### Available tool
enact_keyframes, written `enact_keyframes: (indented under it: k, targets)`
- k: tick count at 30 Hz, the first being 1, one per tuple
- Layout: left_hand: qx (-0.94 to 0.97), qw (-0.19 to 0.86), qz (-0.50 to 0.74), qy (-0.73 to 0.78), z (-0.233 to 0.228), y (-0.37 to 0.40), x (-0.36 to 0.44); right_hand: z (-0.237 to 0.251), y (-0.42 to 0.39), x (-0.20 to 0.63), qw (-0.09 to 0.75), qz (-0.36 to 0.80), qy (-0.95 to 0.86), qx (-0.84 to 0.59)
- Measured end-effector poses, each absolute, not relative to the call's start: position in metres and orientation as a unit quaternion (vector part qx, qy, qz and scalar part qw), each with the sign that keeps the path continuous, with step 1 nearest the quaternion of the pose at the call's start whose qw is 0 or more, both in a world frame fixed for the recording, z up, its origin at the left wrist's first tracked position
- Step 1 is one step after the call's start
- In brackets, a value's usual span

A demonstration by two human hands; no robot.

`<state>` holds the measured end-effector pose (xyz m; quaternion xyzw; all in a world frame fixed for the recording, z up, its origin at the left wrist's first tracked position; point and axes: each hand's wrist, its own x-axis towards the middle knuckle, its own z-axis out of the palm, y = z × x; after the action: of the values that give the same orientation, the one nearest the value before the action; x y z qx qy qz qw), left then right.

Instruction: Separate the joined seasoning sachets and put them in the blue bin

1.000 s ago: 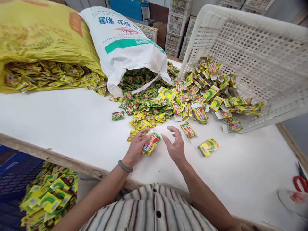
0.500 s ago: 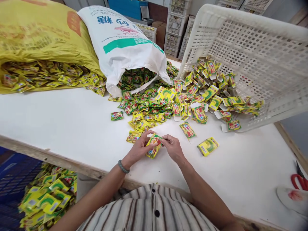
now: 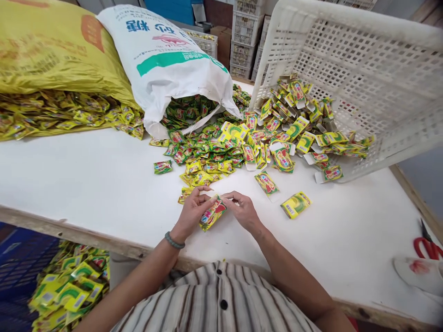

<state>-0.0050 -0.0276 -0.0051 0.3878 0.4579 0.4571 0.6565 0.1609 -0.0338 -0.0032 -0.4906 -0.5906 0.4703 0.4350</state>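
Between my two hands is a small yellow and green candy box, tilted just above the white table. My left hand is closed around its left side and upper end. The fingers of my right hand pinch at the box's upper right corner. Just beyond them spreads a heap of yellow and green candy packets. One flat box and a yellow box with a barcode lie apart to the right of my hands.
A white plastic basket lies tipped at the right, small boxes spilling out. A white sack and a yellow sack spill packets at the back. Red-handled scissors rest at far right. A blue crate with filled boxes stands below left.
The box between my hands has turned and dropped a little to the lower left, and my right fingers have shifted to its upper corner. The whole view has shifted slightly.
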Motion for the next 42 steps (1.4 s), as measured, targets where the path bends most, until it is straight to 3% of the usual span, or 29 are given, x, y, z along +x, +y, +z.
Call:
enact_keyframes:
  k: [13, 19, 24, 31, 42]
  targets:
    - [0.37, 0.655, 0.457, 0.474, -0.001, -0.029, -0.003, -0.011, -0.031, 0.16, 0.469, 0.601, -0.408, -0.502]
    - [0.363, 0.639, 0.484, 0.475, -0.004, -0.029, -0.005, -0.002, -0.035, 0.162, 0.43, 0.578, -0.465, -0.515]
    - [0.369, 0.627, 0.49, 0.48, -0.005, -0.029, -0.004, -0.001, -0.038, 0.156, 0.454, 0.494, -0.502, -0.546]
    - [0.37, 0.63, 0.492, 0.474, -0.005, -0.029, -0.005, -0.005, -0.036, 0.157, 0.456, 0.539, -0.464, -0.535]
    - [0.342, 0.649, 0.491, 0.47, -0.003, -0.03, -0.005, 0.003, -0.046, 0.149, 0.476, 0.391, -0.602, -0.508]
